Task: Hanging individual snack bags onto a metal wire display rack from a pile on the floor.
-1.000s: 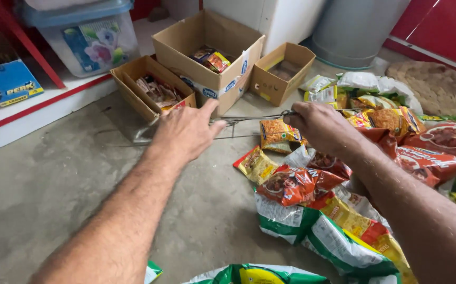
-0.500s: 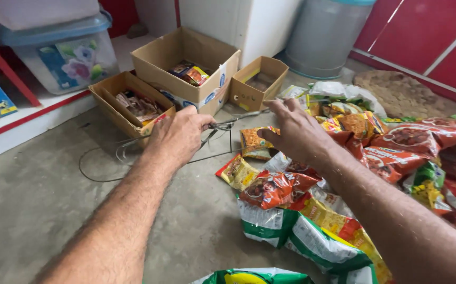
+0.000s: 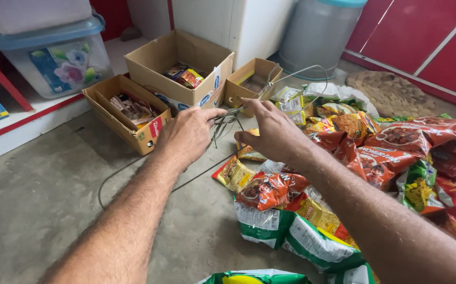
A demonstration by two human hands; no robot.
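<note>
My left hand (image 3: 188,134) and my right hand (image 3: 270,129) both grip a bent grey metal wire (image 3: 291,76) above the concrete floor. The hands are close together, pinching the wire where its strands cross. One loop rises past the small cardboard box (image 3: 249,81); another strand trails down to the floor on the left. Below my right hand lies a heap of snack packets (image 3: 270,189) in red, orange and green.
A large open cardboard box (image 3: 178,63) and a low one (image 3: 123,110) hold small packets. A clear plastic tub (image 3: 54,58) sits on a white ledge at left. A grey bin (image 3: 317,34), a white cabinet and a round woven mat (image 3: 386,92) stand behind.
The view has shifted, so the boxes sit lower and further right in frame. My hands have drawn closer together on the wire, and a loop now stands up to the right.
</note>
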